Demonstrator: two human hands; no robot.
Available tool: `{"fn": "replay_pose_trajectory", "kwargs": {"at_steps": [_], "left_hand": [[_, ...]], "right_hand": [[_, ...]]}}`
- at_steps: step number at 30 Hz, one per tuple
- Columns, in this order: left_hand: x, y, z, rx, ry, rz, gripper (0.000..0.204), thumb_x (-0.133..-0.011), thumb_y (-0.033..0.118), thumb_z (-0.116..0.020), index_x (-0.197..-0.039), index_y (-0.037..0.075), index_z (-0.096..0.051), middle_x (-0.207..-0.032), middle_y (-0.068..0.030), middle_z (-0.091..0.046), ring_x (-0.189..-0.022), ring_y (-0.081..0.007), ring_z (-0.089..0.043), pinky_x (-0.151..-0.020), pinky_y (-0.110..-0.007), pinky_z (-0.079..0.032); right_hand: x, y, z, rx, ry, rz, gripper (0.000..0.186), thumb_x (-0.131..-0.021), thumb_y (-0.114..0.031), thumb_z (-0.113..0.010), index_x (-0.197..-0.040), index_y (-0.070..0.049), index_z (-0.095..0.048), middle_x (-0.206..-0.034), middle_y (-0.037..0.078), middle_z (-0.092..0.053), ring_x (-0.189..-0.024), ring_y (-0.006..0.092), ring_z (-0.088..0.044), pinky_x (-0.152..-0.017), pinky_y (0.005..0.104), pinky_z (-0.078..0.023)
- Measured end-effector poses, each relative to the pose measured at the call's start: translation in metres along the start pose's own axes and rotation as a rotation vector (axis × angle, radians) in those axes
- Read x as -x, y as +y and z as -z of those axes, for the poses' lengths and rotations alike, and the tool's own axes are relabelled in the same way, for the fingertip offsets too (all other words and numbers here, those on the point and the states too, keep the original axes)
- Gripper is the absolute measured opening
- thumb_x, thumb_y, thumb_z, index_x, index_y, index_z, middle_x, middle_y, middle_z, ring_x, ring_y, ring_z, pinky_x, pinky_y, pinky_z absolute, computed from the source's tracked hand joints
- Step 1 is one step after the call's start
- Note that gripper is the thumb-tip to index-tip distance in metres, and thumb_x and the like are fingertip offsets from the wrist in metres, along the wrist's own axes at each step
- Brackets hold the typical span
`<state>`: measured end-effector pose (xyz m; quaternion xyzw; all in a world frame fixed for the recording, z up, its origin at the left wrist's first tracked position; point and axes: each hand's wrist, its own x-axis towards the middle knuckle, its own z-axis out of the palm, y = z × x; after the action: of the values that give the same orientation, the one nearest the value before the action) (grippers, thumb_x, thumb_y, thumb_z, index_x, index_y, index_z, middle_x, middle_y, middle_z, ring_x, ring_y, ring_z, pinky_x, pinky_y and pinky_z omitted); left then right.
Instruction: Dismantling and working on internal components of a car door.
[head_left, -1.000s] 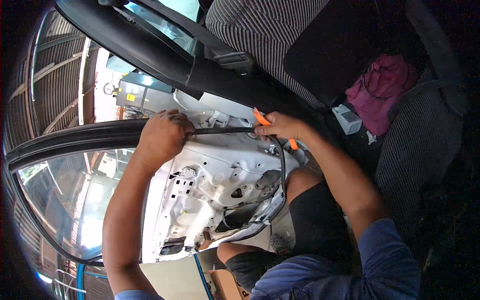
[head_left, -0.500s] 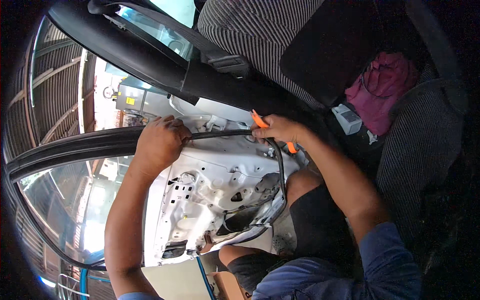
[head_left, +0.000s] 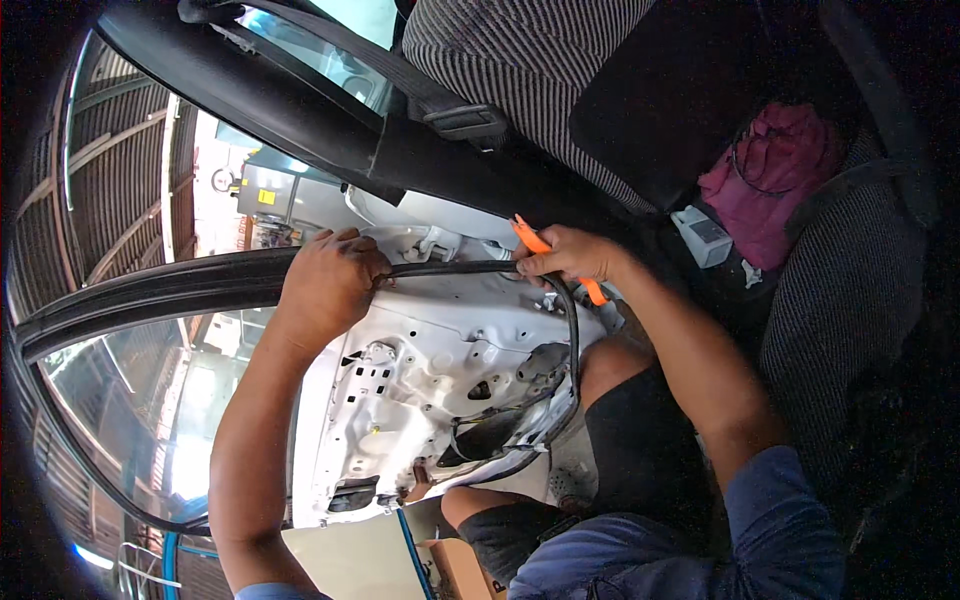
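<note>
My left hand [head_left: 330, 280] is closed on a black rubber weatherstrip [head_left: 445, 268] at the edge of the door's black window frame [head_left: 180, 282]. My right hand [head_left: 570, 255] grips an orange trim tool [head_left: 532, 240], with thumb and fingers also at the weatherstrip where it bends downward. The strip runs between both hands and down the side of a bare white metal door [head_left: 430, 370], whose holes, brackets and cables show with no inner panel over them. The window glass [head_left: 120, 420] fills the lower left.
A striped seat [head_left: 520, 60] with a belt buckle [head_left: 465, 122] is above. At the right lie a pink bag [head_left: 765, 200] and a small white box [head_left: 698, 235]. My bent legs [head_left: 630, 430] are below the door; a cardboard box [head_left: 460, 570] shows at the bottom.
Both hands keep their grip on the weatherstrip, and the orange tool stays in my right hand. Door, strip and hands shift only slightly in view.
</note>
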<state>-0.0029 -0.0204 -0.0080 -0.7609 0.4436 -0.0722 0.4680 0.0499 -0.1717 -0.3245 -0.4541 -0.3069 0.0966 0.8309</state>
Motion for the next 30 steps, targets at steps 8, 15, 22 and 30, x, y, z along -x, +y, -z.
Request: {"fn": "replay_pose_trajectory", "kwargs": {"at_steps": [8, 15, 22, 30], "left_hand": [[-0.001, -0.002, 0.007, 0.016, -0.003, -0.028, 0.01, -0.081, 0.019, -0.067, -0.083, 0.011, -0.074, -0.091, -0.0021, -0.07, -0.091, -0.025, -0.061, -0.086, -0.038, -0.048], [-0.004, -0.005, 0.009, 0.047, -0.04, -0.037, 0.01, -0.081, 0.017, -0.067, -0.084, 0.011, -0.074, -0.091, -0.0016, -0.07, -0.09, -0.0247, -0.062, -0.085, -0.038, -0.049], [-0.007, -0.008, 0.012, 0.122, -0.044, -0.031, 0.011, -0.079, 0.013, -0.068, -0.086, 0.01, -0.075, -0.09, -0.0015, -0.07, -0.09, -0.0256, -0.062, -0.085, -0.037, -0.05], [-0.008, -0.005, 0.01, 0.1, -0.031, 0.019, 0.01, -0.078, 0.013, -0.069, -0.085, 0.012, -0.077, -0.088, -0.0007, -0.07, -0.09, -0.0248, -0.062, -0.085, -0.036, -0.05]], "right_hand": [[-0.005, 0.01, 0.0, -0.068, -0.063, 0.03, 0.026, -0.093, -0.028, -0.07, -0.098, -0.002, -0.07, -0.071, 0.004, -0.064, -0.057, 0.0123, -0.054, -0.054, 0.0242, -0.038], [-0.005, 0.01, -0.002, -0.04, -0.056, -0.044, 0.028, -0.094, -0.029, -0.069, -0.099, -0.002, -0.071, -0.07, 0.003, -0.065, -0.057, 0.0112, -0.054, -0.052, 0.024, -0.036], [-0.005, 0.006, 0.0, -0.067, -0.065, -0.022, 0.027, -0.094, -0.03, -0.069, -0.097, -0.003, -0.071, -0.069, 0.003, -0.065, -0.057, 0.011, -0.054, -0.052, 0.0244, -0.036], [-0.007, 0.002, 0.0, -0.007, -0.048, -0.034, 0.026, -0.092, -0.028, -0.071, -0.095, -0.002, -0.071, -0.069, 0.003, -0.065, -0.056, 0.0117, -0.055, -0.055, 0.0256, -0.042]]}}
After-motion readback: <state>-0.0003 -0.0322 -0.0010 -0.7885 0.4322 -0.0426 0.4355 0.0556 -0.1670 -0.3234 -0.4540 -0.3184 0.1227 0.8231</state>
